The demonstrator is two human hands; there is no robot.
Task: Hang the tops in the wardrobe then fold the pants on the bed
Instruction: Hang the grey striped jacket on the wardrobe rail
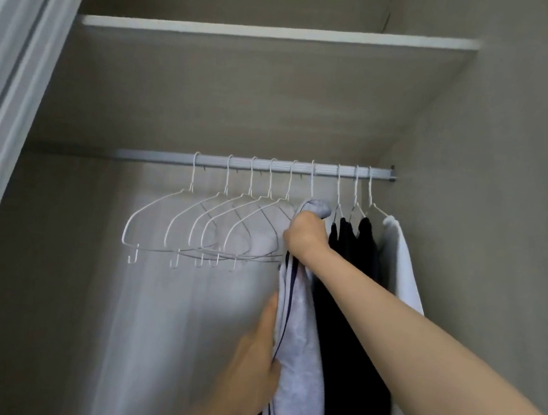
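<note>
A light grey top with dark stripes [301,330] hangs on a white wire hanger from the wardrobe rail [256,164]. My right hand [307,234] grips the top's shoulder just under the hanger's hook. Lower down, my left hand [255,366] holds the top's left edge with the thumb up along the fabric. To the right of it hang two dark tops [352,315] and a white top [400,269], each on its own hanger. The pants and the bed are out of view.
Several bare white wire hangers [203,230] hang on the rail to the left of the grey top. A shelf [276,35] spans the wardrobe above the rail. The sliding door frame [13,82] stands at the left, the side wall [498,229] at the right.
</note>
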